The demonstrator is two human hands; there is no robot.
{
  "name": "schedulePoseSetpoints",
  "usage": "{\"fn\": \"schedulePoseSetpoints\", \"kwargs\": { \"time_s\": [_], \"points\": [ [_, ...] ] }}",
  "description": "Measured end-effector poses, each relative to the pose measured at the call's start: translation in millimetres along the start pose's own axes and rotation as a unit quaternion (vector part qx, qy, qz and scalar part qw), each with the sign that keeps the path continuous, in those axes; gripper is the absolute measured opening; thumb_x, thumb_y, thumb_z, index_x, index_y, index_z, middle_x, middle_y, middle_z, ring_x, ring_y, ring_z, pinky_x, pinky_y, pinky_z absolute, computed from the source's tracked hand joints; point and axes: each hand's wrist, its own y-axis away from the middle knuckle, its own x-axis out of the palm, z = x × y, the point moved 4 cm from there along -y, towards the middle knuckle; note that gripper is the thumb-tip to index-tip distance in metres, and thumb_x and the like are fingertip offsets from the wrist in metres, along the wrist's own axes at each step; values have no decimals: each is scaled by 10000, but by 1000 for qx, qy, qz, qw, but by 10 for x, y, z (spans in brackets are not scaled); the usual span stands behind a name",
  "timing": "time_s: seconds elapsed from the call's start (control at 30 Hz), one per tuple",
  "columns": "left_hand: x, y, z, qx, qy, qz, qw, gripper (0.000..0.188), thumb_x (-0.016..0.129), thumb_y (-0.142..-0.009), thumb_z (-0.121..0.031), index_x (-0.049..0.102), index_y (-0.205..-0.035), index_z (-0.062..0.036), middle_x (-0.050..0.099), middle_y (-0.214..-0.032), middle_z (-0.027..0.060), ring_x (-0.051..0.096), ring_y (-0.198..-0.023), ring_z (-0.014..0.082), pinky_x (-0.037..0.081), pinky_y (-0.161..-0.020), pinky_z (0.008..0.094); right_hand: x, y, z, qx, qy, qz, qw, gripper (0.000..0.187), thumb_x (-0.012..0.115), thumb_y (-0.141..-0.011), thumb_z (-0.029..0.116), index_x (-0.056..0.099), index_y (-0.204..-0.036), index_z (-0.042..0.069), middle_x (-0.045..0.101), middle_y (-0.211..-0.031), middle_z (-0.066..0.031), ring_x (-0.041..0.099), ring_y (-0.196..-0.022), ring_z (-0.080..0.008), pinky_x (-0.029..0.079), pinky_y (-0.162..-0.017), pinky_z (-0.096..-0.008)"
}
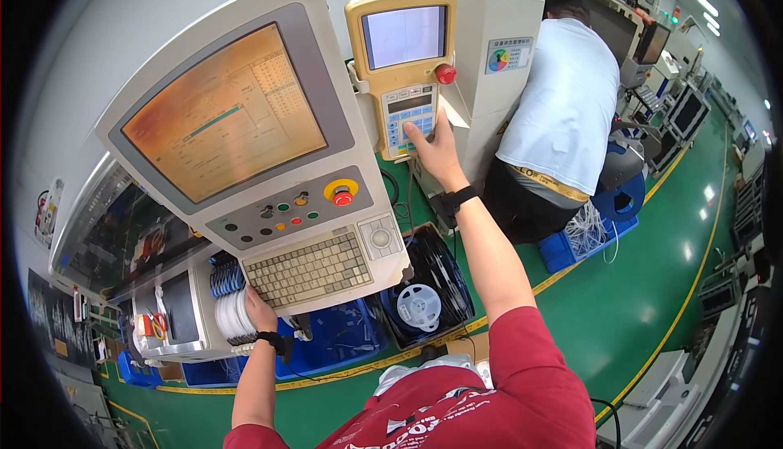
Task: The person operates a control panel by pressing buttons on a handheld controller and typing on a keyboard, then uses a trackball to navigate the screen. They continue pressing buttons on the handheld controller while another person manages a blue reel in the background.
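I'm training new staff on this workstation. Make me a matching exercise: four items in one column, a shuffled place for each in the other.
1. right hand
2. left hand
3. keyboard
4. grey reel

A. in the black bin
B. at the yellow unit's keypad
C. next to the white reels
D. beside the trackball

Pairs: 1-B; 2-C; 3-D; 4-A

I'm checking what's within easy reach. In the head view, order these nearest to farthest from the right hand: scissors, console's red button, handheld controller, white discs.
1. Handheld controller: touching the right hand.
2. Console's red button: left of the hand, slightly lower.
3. White discs: lower left, beside the left hand.
4. Scissors: farthest left, beyond the discs.
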Motion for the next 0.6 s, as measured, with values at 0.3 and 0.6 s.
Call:
{"fn": "schedulePoseSetpoints", "kwargs": {
  "time_s": [0.3,0.6],
  "points": [
    [-4,-14,24,13,-3,-6,1000,559,298,-1056,-388,560,-1126,102,644,-1058,183,588,-949,281,431,-888,342,-13,1,-40,-3,18,-8,1000,374,691,-896,205,467,-1135,25,656,-1007,-100,621,-926,-138,496,-802,-292],
    [6,13,-73,10,-19,-18,1000,568,297,-1056,-397,566,-1112,100,648,-1043,183,594,-925,282,441,-868,344,-22,17,-38,-9,46,-15,999,391,693,-891,218,466,-1147,28,667,-992,-107,638,-901,-159,500,-784,-301]
  ]
}}
